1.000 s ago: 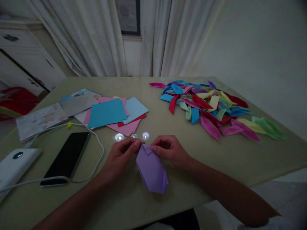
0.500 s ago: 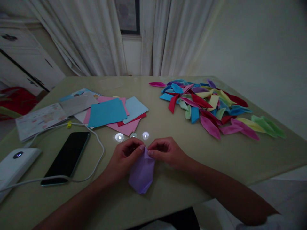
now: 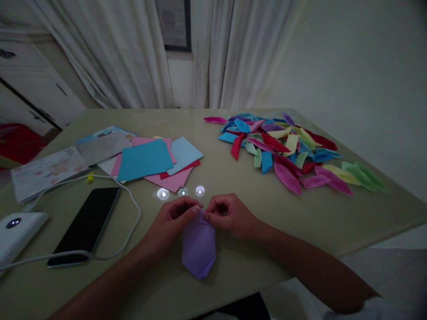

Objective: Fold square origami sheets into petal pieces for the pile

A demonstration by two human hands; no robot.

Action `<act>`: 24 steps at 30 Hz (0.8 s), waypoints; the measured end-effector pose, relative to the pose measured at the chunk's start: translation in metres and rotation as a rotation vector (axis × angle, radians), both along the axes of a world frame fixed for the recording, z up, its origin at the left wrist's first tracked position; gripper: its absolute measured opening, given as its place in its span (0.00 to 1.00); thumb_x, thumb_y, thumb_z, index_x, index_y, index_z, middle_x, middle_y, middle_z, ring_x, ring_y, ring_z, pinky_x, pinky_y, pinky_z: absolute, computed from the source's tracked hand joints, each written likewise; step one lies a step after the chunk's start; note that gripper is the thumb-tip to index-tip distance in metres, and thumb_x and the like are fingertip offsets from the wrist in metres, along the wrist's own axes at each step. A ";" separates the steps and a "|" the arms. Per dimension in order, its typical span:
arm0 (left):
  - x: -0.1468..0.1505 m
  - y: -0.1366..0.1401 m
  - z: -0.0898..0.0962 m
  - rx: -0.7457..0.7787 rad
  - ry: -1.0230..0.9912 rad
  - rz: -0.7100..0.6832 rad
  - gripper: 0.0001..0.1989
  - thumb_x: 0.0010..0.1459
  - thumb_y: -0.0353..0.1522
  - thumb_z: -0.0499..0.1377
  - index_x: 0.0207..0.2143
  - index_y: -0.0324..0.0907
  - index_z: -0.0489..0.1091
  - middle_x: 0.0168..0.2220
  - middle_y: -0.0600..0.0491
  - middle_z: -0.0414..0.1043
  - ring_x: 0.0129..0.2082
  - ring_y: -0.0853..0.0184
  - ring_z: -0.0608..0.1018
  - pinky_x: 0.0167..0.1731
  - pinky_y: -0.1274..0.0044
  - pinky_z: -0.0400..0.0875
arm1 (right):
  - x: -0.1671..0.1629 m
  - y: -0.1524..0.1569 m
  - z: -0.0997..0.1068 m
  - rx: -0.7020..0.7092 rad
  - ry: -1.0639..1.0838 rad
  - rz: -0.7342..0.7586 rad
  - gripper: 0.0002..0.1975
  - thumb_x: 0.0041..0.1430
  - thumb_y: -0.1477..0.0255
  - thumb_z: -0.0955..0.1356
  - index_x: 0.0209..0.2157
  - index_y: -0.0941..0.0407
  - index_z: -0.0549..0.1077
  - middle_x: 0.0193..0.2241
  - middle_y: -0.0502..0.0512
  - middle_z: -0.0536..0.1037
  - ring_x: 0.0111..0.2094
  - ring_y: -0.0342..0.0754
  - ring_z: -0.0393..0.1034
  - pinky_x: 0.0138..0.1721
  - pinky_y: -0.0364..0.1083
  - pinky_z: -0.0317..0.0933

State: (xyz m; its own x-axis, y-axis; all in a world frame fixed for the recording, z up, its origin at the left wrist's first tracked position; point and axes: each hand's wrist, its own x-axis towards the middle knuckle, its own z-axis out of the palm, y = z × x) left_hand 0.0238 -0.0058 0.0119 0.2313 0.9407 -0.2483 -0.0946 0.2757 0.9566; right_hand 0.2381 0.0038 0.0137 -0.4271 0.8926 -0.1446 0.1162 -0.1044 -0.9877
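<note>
A folded piece of purple paper (image 3: 199, 249) hangs between my two hands near the front of the table, its pointed lower end toward me. My left hand (image 3: 175, 220) pinches the paper's upper left corner between thumb and fingers. At the upper right corner, my right hand (image 3: 231, 215) grips it the same way, the two thumbs close together. The fingertips behind the paper are partly hidden.
Many folded paper pieces in bright colours (image 3: 267, 162) lie heaped at the back right. Flat paper sheets (image 3: 145, 160) overlap at the back left. A black phone (image 3: 86, 226), a white cable (image 3: 136, 222) and a white power bank (image 3: 25, 231) rest on the left of the table (image 3: 300, 235).
The purple paper has turned slightly, so its lower point faces more squarely toward me. Both hands keep their pinch on it. The whole view has shifted a little.
</note>
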 end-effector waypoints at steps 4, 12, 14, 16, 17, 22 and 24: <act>-0.001 0.001 0.003 0.110 0.097 -0.006 0.13 0.56 0.42 0.74 0.34 0.42 0.82 0.33 0.51 0.81 0.33 0.65 0.78 0.33 0.78 0.70 | 0.000 0.002 0.000 -0.008 -0.004 0.025 0.14 0.56 0.63 0.79 0.29 0.58 0.78 0.21 0.45 0.69 0.23 0.39 0.58 0.24 0.40 0.51; -0.001 0.001 0.004 0.027 0.060 0.033 0.17 0.56 0.46 0.73 0.33 0.42 0.81 0.30 0.53 0.78 0.28 0.69 0.74 0.28 0.80 0.65 | 0.006 0.004 0.002 0.007 -0.049 0.106 0.17 0.58 0.60 0.79 0.30 0.58 0.76 0.22 0.44 0.68 0.23 0.40 0.57 0.24 0.41 0.49; -0.001 0.003 0.005 0.041 0.061 0.018 0.17 0.55 0.46 0.74 0.33 0.42 0.82 0.30 0.52 0.79 0.29 0.68 0.74 0.29 0.79 0.66 | 0.008 0.005 0.003 0.032 -0.070 0.115 0.17 0.59 0.59 0.79 0.30 0.58 0.77 0.22 0.44 0.67 0.23 0.39 0.56 0.24 0.41 0.48; -0.002 0.004 0.006 0.069 0.080 -0.014 0.17 0.56 0.46 0.74 0.33 0.42 0.82 0.31 0.52 0.79 0.30 0.67 0.75 0.29 0.79 0.66 | 0.010 0.006 0.005 0.053 -0.095 0.142 0.16 0.61 0.60 0.77 0.31 0.58 0.78 0.22 0.44 0.68 0.24 0.40 0.58 0.25 0.41 0.49; -0.002 0.005 0.007 0.080 0.095 -0.027 0.16 0.56 0.46 0.73 0.33 0.42 0.82 0.31 0.52 0.79 0.30 0.67 0.75 0.29 0.79 0.66 | 0.010 0.007 0.005 0.061 -0.104 0.153 0.15 0.62 0.61 0.76 0.32 0.59 0.78 0.22 0.45 0.68 0.24 0.40 0.59 0.25 0.41 0.51; -0.005 0.005 0.002 0.118 0.153 -0.002 0.16 0.59 0.46 0.71 0.37 0.41 0.82 0.32 0.51 0.79 0.31 0.66 0.75 0.31 0.78 0.67 | 0.012 0.009 0.008 0.066 -0.141 0.206 0.13 0.63 0.62 0.74 0.33 0.59 0.78 0.24 0.47 0.72 0.25 0.41 0.62 0.26 0.41 0.53; -0.006 0.005 0.000 0.140 0.146 -0.017 0.17 0.60 0.46 0.70 0.37 0.41 0.80 0.32 0.53 0.77 0.31 0.66 0.74 0.30 0.78 0.67 | 0.012 0.009 0.009 0.076 -0.156 0.210 0.14 0.63 0.62 0.74 0.31 0.59 0.77 0.23 0.46 0.71 0.25 0.40 0.61 0.26 0.41 0.52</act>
